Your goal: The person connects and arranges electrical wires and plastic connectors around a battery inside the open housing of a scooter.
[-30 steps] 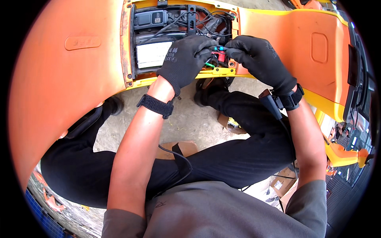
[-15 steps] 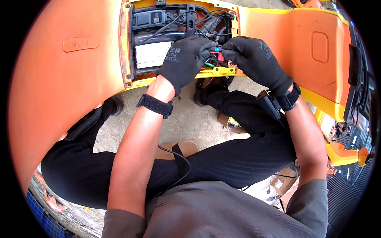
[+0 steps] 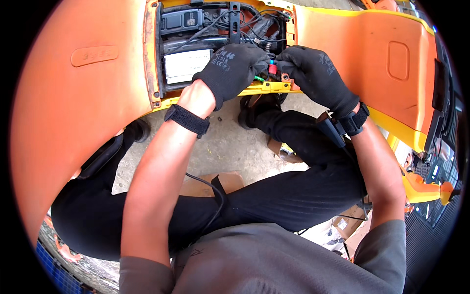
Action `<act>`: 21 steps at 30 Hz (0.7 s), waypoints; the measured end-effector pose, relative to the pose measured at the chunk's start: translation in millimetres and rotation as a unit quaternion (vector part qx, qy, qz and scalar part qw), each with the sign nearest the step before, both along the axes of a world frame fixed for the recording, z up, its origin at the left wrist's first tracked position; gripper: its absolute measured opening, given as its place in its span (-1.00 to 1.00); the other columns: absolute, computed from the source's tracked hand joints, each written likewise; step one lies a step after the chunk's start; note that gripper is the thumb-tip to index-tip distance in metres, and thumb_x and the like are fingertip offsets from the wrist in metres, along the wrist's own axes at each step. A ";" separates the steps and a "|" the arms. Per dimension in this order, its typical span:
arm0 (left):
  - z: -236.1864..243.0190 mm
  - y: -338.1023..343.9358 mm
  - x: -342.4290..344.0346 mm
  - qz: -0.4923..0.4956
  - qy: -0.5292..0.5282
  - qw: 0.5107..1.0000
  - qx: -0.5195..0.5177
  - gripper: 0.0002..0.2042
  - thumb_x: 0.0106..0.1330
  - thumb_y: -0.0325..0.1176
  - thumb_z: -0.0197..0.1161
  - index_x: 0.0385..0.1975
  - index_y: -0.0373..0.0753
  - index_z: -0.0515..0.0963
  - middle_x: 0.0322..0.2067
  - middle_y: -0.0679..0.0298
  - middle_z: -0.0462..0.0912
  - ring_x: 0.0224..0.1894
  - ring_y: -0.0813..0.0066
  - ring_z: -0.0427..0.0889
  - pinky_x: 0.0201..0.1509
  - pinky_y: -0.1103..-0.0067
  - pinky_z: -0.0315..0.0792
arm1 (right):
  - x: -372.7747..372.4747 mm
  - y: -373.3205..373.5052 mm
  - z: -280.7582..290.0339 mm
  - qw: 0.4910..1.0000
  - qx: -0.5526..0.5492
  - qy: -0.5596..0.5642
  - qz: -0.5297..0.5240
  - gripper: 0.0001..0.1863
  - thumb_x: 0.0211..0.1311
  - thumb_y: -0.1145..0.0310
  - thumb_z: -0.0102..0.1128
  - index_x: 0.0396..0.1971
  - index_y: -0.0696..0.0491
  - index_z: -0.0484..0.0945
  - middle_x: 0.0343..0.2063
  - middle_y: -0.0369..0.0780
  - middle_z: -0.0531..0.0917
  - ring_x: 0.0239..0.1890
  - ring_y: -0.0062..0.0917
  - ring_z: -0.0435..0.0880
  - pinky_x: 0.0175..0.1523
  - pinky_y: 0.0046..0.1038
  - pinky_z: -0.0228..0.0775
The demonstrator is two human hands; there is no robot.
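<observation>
- Orange vehicle body (image 3: 88,108) with yellow trim, curving across the top and down the left side.
- Black-trousered legs (image 3: 298,201), spread below it over a concrete floor (image 3: 230,142).
- Open compartment (image 3: 151,59) in the body, edged in orange and yellow, both hands over its right-hand part.
- Left hand (image 3: 237,68), black-gloved, overlapping the white label's edge; fingers bent toward the thumb.
- Right hand (image 3: 316,76), also black-gloved, facing it, fingertips similarly bent in; what either hand has closed on is hidden, so I cannot tell.
- White label (image 3: 187,66) at the compartment's lower left.
- Black electronic module (image 3: 182,20), above the label.
- Black cables (image 3: 248,23), tangled right of the module.
- Green strip (image 3: 259,78), beneath the left fingertips.
- Red connector (image 3: 272,69), just under the gap between the hands.
- Blue connector (image 3: 271,62), showing between the two sets of fingertips, directly above the red one.
</observation>
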State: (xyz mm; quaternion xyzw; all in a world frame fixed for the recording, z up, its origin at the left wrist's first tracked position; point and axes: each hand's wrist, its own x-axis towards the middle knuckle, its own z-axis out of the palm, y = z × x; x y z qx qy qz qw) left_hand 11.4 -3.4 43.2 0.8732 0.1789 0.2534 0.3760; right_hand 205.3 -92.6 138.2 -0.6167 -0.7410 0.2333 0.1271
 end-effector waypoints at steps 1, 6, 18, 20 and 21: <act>4.8 3.3 -0.3 -0.015 0.016 1.000 -0.002 -0.82 0.33 -0.41 0.20 -0.15 -0.34 0.60 -0.29 -0.04 0.64 -0.21 -0.08 0.59 -0.10 0.27 0.47 | 1.0 -0.3 -3.0 1.000 0.006 0.001 0.000 -0.83 0.27 0.37 0.21 -0.29 0.16 0.50 -0.44 -0.03 0.55 -0.33 -0.08 0.55 -0.22 -0.22 0.43; -1.0 13.1 0.7 -0.067 -0.002 0.998 -0.015 -0.87 0.35 -0.44 0.16 -0.24 -0.35 0.57 -0.37 -0.05 0.61 -0.26 -0.13 0.55 -0.16 0.24 0.44 | 1.7 0.4 -11.9 1.000 0.010 0.013 -0.006 -0.84 0.26 0.40 0.22 -0.26 0.15 0.49 -0.42 -0.05 0.56 -0.34 -0.07 0.55 -0.23 -0.21 0.42; -3.3 14.4 3.3 -0.080 -0.039 0.993 -0.075 -0.85 0.34 -0.42 0.20 -0.20 -0.35 0.59 -0.37 0.01 0.62 -0.33 -0.01 0.54 -0.19 0.32 0.43 | 4.5 -1.3 -17.4 0.998 0.008 0.054 -0.025 -0.86 0.28 0.39 0.23 -0.29 0.14 0.50 -0.48 -0.05 0.53 -0.42 -0.12 0.55 -0.30 -0.25 0.40; -4.1 14.2 4.5 -0.066 -0.081 0.991 -0.083 -0.83 0.34 -0.43 0.20 -0.17 -0.35 0.60 -0.37 0.02 0.62 -0.34 0.04 0.55 -0.20 0.33 0.43 | 4.8 0.8 -17.0 0.998 0.031 0.054 -0.024 -0.86 0.28 0.39 0.23 -0.29 0.14 0.50 -0.48 -0.04 0.53 -0.43 -0.10 0.54 -0.31 -0.25 0.40; -3.7 13.7 5.7 -0.057 -0.078 0.991 -0.092 -0.85 0.32 -0.44 0.20 -0.21 -0.36 0.60 -0.38 0.00 0.63 -0.33 0.02 0.57 -0.19 0.32 0.45 | 5.1 1.2 -17.7 0.997 0.043 0.055 -0.024 -0.85 0.28 0.39 0.23 -0.29 0.14 0.50 -0.48 -0.04 0.53 -0.43 -0.09 0.54 -0.31 -0.25 0.40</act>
